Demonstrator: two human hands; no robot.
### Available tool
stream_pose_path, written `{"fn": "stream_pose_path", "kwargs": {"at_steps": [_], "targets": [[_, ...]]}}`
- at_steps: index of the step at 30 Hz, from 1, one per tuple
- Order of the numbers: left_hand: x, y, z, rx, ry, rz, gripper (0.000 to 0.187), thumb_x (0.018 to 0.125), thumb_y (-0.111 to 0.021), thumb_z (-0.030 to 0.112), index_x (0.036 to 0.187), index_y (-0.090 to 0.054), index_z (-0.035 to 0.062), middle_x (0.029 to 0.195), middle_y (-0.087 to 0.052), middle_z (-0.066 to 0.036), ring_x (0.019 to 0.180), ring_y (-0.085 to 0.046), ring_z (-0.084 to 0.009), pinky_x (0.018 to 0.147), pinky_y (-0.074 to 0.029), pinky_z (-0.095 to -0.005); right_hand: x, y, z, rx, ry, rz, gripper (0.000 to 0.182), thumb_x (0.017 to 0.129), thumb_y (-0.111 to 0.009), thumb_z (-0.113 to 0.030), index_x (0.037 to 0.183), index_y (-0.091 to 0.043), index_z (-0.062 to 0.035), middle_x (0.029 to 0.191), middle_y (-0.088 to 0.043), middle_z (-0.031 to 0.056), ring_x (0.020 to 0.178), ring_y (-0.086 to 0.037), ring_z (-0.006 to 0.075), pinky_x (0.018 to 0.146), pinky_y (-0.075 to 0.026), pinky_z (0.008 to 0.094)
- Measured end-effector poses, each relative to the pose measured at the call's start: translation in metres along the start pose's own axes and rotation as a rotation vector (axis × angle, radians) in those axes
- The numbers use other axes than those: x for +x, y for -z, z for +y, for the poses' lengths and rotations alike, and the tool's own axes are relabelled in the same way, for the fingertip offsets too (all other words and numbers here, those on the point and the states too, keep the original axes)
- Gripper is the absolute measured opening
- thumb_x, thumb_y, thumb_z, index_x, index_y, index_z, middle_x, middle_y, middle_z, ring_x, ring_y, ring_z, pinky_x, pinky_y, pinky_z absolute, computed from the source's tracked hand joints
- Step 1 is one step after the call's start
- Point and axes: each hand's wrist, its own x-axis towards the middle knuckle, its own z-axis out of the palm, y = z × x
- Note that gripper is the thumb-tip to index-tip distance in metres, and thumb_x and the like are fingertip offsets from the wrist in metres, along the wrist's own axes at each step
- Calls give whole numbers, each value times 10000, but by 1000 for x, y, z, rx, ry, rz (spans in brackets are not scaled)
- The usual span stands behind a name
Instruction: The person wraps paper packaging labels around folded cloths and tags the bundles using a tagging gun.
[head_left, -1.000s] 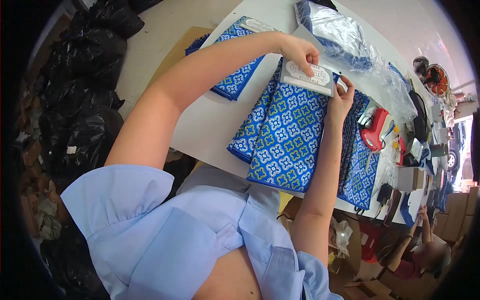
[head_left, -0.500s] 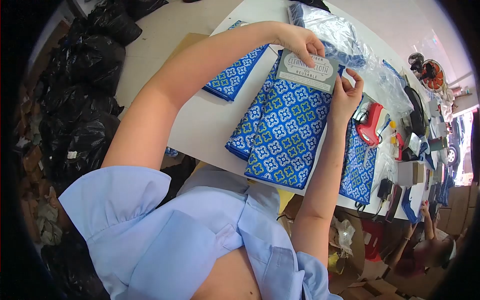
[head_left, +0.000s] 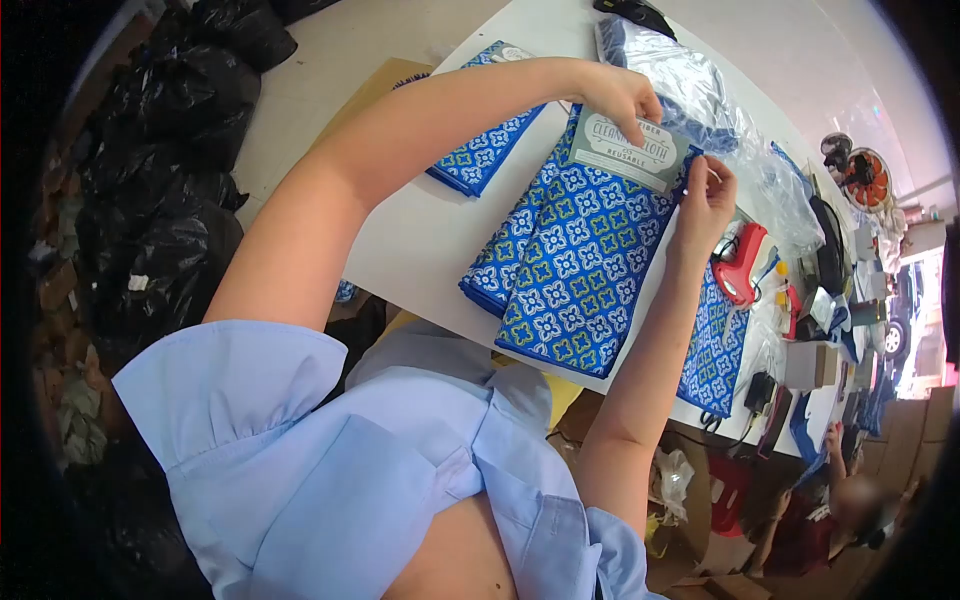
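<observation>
The grey card (head_left: 630,152) now lies flatter against the top edge of the folded cloth (head_left: 580,265) than it did a second ago, when it stood tilted up and off to the right. Over the last half second it has barely moved; mostly the view has shifted. The left hand (head_left: 622,98) pinches the card's upper edge between thumb and fingers, closed on it. The right hand (head_left: 706,195) is at the card's right end, fingers curled narrow; whether it grips the card or only steadies the cloth edge there I cannot tell. So the card seems to be settling into place across the cloth's top, with both hands lining it up.

The cloth lies on the white desk (head_left: 420,240), its lower edge hanging past the near rim. Another folded cloth (head_left: 488,145) sits under the left forearm, and a plastic bag (head_left: 690,90) of more cloths lies beyond the card. A red tool (head_left: 742,262) rests just right of the right hand.
</observation>
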Motion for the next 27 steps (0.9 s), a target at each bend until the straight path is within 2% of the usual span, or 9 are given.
{"fn": "stream_pose_path", "kwargs": {"at_steps": [3, 5, 9, 10, 11, 14, 17, 21, 27], "targets": [[-1, 0, 6, 49, -35, 58, 220, 656, -617, 60, 859, -587, -20, 780, -620, -86, 662, -572, -113, 598, -449, -225, 1, 2, -4, -144, 11, -29, 384, 750, -628, -143, 1061, -455, 1, 900, -557, 78, 780, -524, 130, 682, -423, 229], [-3, 1, 11, 55, -49, 61, 239, 641, -620, 63, 863, -592, -22, 790, -620, -93, 665, -573, -124, 605, -448, -230, 0, 3, -4, 72, -213, -271, 388, 741, -637, -124, 1056, -466, 24, 935, -563, 81, 800, -538, 135, 709, -424, 231], [-1, 6, 2, -3, -95, 250, 297, 729, -608, 221, 910, -603, -14, 835, -616, -105, 694, -578, -143, 605, -448, -234, 1, 4, 3, 247, -416, -233, 289, 754, -604, -63, 1003, -507, 50, 940, -580, 106, 794, -564, 154, 714, -437, 243], [-8, 6, 3, -121, -52, 397, 394, 773, -567, 360, 904, -611, -8, 814, -609, -93, 659, -566, -128, 589, -445, -226, 2, 6, 4, 284, -417, -237, 268, 771, -581, -69, 1005, -505, 36, 940, -579, 121, 805, -576, 179, 719, -457, 269], [-17, 7, 3, -116, -53, 406, 394, 773, -567, 360, 904, -611, -8, 814, -609, -93, 659, -566, -128, 589, -445, -226, 2, 7, 4, 303, -417, -237, 264, 767, -586, -68, 995, -506, 37, 947, -578, 127, 804, -576, 183, 723, -457, 274], [-40, -10, -1, -675, 92, 483, 419, 775, -564, 384, 879, -614, -19, 726, -584, -54, 595, -528, -115, 533, -425, -231, 5, 11, 10, 292, -421, -203, 259, 764, -591, -69, 986, -508, 36, 938, -581, 127, 803, -577, 187, 721, -459, 278], [-45, -32, -9, -593, 73, 652, 388, 807, -530, 362, 939, -587, 2, 729, -586, -30, 578, -516, -70, 507, -410, -201, 5, 6, 11, 331, -428, -210, 256, 760, -596, -69, 978, -511, 35, 923, -586, 127, 794, -578, 189, 714, -463, 280], [-39, -45, -6, -718, 85, 926, 331, 832, -508, 290, 912, -598, -18, 785, -605, -51, 679, -531, -66, 618, -426, -210, 2, 3, 12, 324, -366, -234, 235, 742, -614, -53, 952, -544, 26, 898, -594, 97, 779, -564, 149, 711, -434, 240], [-29, -51, -21, -745, 59, 985, 337, 845, -488, 307, 912, -608, -1, 808, -607, -57, 727, -536, -80, 659, -419, -212, -4, -1, 12, 187, -197, -183, 222, 741, -615, -49, 934, -556, 43, 888, -596, 88, 768, -552, 123, 720, -421, 227]]}}
